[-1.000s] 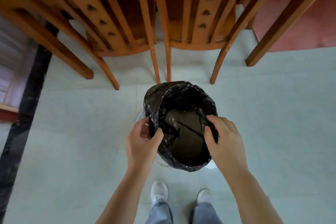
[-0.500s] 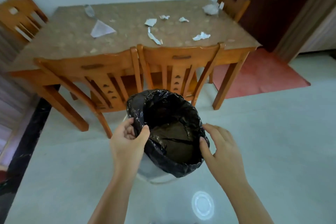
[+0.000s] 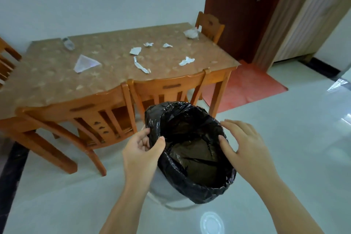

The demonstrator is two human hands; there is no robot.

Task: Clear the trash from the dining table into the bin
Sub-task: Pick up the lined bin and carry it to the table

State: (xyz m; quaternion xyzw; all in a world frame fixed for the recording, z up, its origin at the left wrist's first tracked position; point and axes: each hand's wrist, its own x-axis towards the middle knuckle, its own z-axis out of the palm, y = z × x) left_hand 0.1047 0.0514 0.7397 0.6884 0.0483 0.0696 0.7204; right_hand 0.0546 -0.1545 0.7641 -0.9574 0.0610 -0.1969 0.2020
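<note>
Now pale glossy floor [image 3: 284,157] spreads around the bin [image 3: 167,192] I hold up. Its black liner [image 3: 190,138] looks empty. My left hand [image 3: 141,153] pinches the liner's rim; my right hand [image 3: 245,147] is spread, fingertips touching the opposite rim. Beyond the bin, past two chairs [image 3: 106,112], paper scraps [image 3: 141,66] litter the bench [image 3: 47,81].

Two chair backs [image 3: 117,100] line the dining table [image 3: 218,62] near edge, bin [image 3: 190,150] just before them, paper scraps [image 3: 141,66] beyond, open floor [image 3: 284,138] at right
</note>
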